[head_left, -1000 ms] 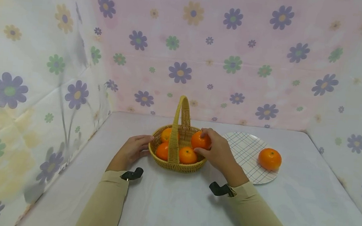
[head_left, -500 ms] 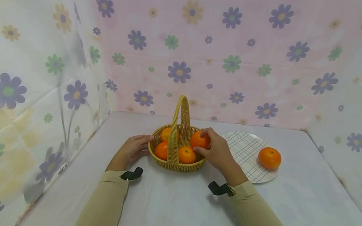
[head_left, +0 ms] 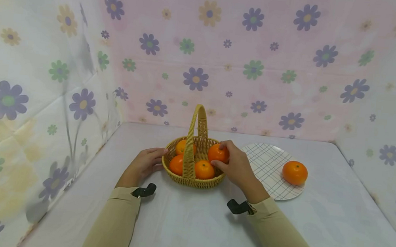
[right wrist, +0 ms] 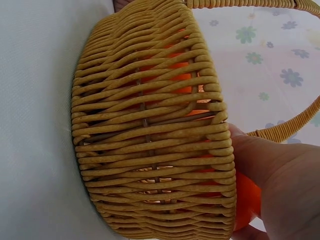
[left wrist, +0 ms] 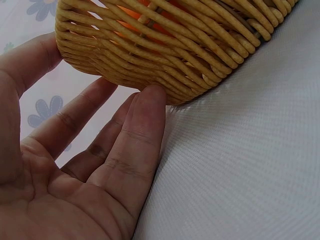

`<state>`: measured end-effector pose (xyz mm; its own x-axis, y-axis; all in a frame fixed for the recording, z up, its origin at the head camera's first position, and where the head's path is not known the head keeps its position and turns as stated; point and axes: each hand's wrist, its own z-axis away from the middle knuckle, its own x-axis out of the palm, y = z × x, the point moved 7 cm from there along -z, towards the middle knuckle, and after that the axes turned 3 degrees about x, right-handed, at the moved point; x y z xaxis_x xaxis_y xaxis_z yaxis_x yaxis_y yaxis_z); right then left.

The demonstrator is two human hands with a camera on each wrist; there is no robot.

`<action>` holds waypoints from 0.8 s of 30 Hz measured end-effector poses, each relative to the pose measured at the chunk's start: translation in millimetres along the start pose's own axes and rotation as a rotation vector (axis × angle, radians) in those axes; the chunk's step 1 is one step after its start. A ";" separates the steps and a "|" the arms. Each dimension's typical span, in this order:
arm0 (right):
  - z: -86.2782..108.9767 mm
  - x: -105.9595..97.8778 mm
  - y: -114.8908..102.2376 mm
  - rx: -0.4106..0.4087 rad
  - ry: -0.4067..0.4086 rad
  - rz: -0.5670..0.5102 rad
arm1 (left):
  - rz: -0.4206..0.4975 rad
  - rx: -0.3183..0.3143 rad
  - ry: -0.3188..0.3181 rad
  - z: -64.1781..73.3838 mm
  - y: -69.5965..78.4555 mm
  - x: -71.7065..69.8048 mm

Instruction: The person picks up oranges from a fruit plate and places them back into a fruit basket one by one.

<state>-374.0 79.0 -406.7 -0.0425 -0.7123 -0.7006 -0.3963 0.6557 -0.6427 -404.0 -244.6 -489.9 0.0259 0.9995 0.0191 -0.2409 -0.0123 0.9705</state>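
A yellow wicker basket (head_left: 192, 182) with a tall arched handle stands mid-table, holding several oranges. My right hand (head_left: 238, 165) reaches over its right rim and grips an orange (head_left: 218, 153) at the back right between thumb and fingers. In the right wrist view, the thumb and palm lie close by the rim, with that orange (right wrist: 246, 200) partly hidden behind the weave and the hand. On the other side, my left hand (head_left: 144, 163) touches the basket with fairly straight fingertips. Seen from the left wrist, its fingertips (left wrist: 150, 102) meet the lower wall of the basket (left wrist: 165, 55).
To the right of the basket lies a white checked plate (head_left: 266, 162), with one orange (head_left: 295, 173) near its right edge. A white cloth (head_left: 181, 221) covers the table. Flowered cloth walls (head_left: 221, 62) close in the back and both sides.
Little differs: the right hand and its orange have shifted very slightly left, along with a small drift of the whole view. The left hand keeps its place at the basket.
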 end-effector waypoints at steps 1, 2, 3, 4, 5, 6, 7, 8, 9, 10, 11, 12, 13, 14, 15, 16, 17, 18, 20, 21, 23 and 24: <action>-0.1 0.2 0.4 0.003 -0.001 -0.003 | 0.001 -0.001 0.000 0.0 0.0 0.1; -0.2 0.4 0.6 0.007 -0.003 -0.007 | 0.005 -0.005 0.004 -0.3 0.0 0.0; -0.1 0.7 0.8 0.013 -0.006 -0.011 | 0.008 -0.007 0.006 -0.4 0.2 0.0; 0.0 1.1 0.8 0.019 -0.010 -0.016 | 0.008 -0.007 0.005 -0.5 0.2 0.1; 0.2 1.4 0.8 0.024 -0.014 -0.019 | 0.008 -0.006 0.004 -0.8 0.1 0.3; 0.4 1.6 0.6 0.030 -0.018 -0.023 | 0.008 -0.006 0.008 -0.9 -0.1 0.2; 0.7 1.9 0.5 0.036 -0.021 -0.028 | 0.008 -0.006 0.009 -1.1 -0.2 0.2; 0.9 2.3 0.5 0.042 -0.024 -0.034 | 0.006 -0.004 0.010 -1.2 -0.3 0.1; 1.1 2.7 0.8 0.050 -0.026 -0.035 | 0.000 -0.001 0.006 -1.3 -0.4 0.2; 1.1 2.9 1.0 0.055 -0.027 -0.039 | -0.001 0.001 0.005 -1.5 -0.4 0.3; 1.0 3.2 1.3 0.061 -0.027 -0.039 | -0.004 0.003 0.003 -1.6 -0.5 0.3; 0.9 3.4 1.9 0.067 -0.025 -0.038 | -0.006 0.005 0.001 -1.8 -0.5 0.4; 0.8 3.7 2.5 0.071 -0.022 -0.037 | -0.005 0.007 -0.001 -1.9 -0.4 0.7; 0.7 4.1 3.1 0.074 -0.019 -0.035 | -0.002 0.008 -0.002 -2.2 -0.5 0.8; 0.6 4.3 3.5 0.076 -0.016 -0.033 | 0.000 0.008 -0.004 -2.6 -0.6 0.9; 0.3 4.6 3.6 0.075 -0.012 -0.032 | 0.002 0.007 -0.005 -2.8 -0.6 0.9; -0.1 4.9 3.8 0.074 -0.007 -0.027 | 0.005 0.007 -0.005 -3.0 -0.7 0.8; -0.5 5.2 3.8 0.070 -0.002 -0.025 | 0.011 0.007 -0.004 -3.2 -0.6 0.7; -1.2 5.6 3.2 0.062 0.008 -0.020 | 0.016 0.006 -0.004 -3.1 -0.6 0.0; -1.6 5.6 2.9 0.059 0.012 -0.017 | 0.015 0.008 -0.005 -2.9 -0.3 -0.2; -2.5 6.0 2.6 0.054 0.019 -0.004 | 0.021 0.007 0.000 -2.2 -0.2 -0.7; -2.9 6.1 2.6 0.054 0.021 0.004 | 0.019 0.006 0.001 -1.8 -0.1 -0.8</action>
<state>-378.0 75.7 -411.7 -0.0632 -0.7147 -0.6966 -0.3457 0.6704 -0.6565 -405.7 -245.4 -490.5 0.0204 0.9991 0.0375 -0.2353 -0.0317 0.9714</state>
